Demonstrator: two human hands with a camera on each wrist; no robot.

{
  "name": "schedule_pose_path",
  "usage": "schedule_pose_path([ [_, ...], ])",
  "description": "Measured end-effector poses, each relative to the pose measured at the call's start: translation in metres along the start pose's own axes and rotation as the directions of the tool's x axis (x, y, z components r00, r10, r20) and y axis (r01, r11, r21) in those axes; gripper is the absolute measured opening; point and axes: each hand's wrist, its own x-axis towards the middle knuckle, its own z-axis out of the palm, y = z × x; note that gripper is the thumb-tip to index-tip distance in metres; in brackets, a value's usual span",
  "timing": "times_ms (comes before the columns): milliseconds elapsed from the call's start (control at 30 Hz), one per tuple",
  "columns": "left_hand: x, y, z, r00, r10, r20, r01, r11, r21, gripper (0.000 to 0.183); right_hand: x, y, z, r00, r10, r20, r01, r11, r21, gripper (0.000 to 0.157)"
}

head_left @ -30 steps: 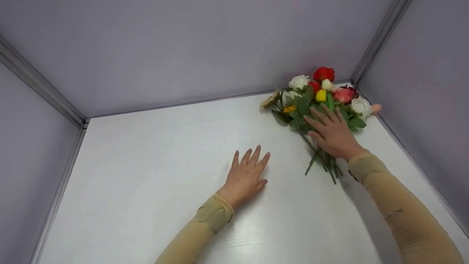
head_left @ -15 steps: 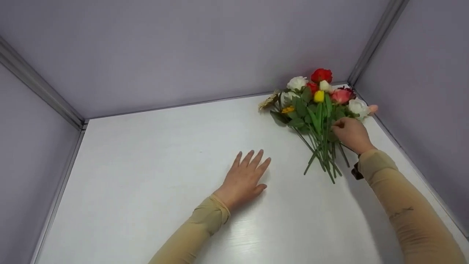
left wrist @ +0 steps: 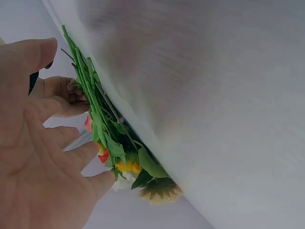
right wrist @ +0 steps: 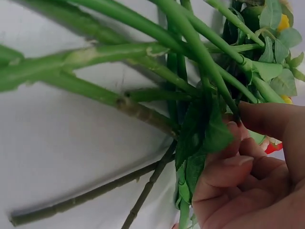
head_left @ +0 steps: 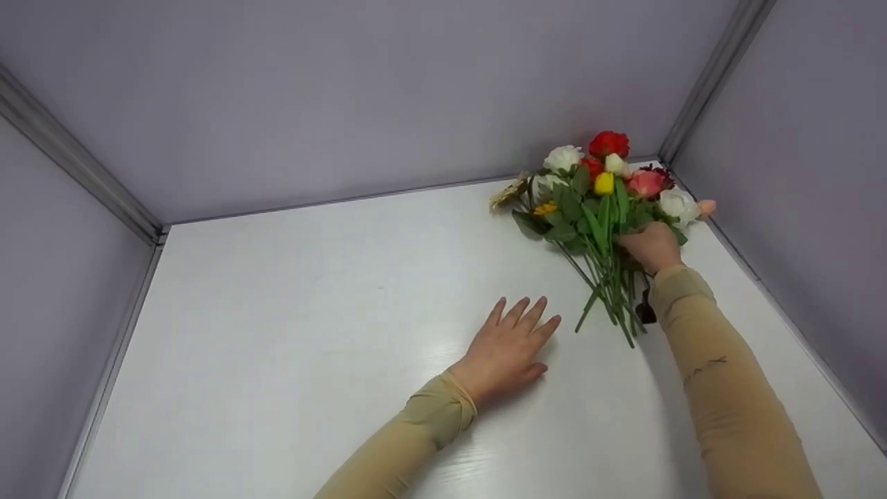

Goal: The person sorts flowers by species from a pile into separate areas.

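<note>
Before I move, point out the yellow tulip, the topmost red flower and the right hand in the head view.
Yellow tulip [head_left: 604, 184]: head view, on its petals.
Topmost red flower [head_left: 609, 144]: head view, mid-bloom.
Right hand [head_left: 653, 246]: head view, on the back of it.

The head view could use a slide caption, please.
Right hand pinching at green stems in a multicoloured flower bunch, left hand spread over a white table.

I'm in a walled work booth [head_left: 55, 291]; what lies around it I can't tell. Plain greyish panels [head_left: 388, 104] stand beyond my hands [head_left: 502, 353] and to either side, metal strips [head_left: 714, 83] line their corners, and a white counter [head_left: 277, 312] spreads beneath my hands.
</note>
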Motion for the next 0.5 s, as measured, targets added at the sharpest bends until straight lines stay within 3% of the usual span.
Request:
schedule_pose_path([
  [200, -0.001, -0.002, 0.002, 1.0, -0.014, 0.01, 0.014, 0.999, -0.04, 0.074, -0.008, 0.004, -0.009, 0.994, 0.102, 0.044, -0.11, 0.958, 0.263, 0.03],
  [500, 0.0, -0.005, 0.001, 0.999, -0.034, 0.005, 0.034, 0.996, -0.084, 0.07, -0.024, 0.005, -0.021, 1.0, 0.027, -0.001, -0.025, 0.933, 0.36, 0.039],
])
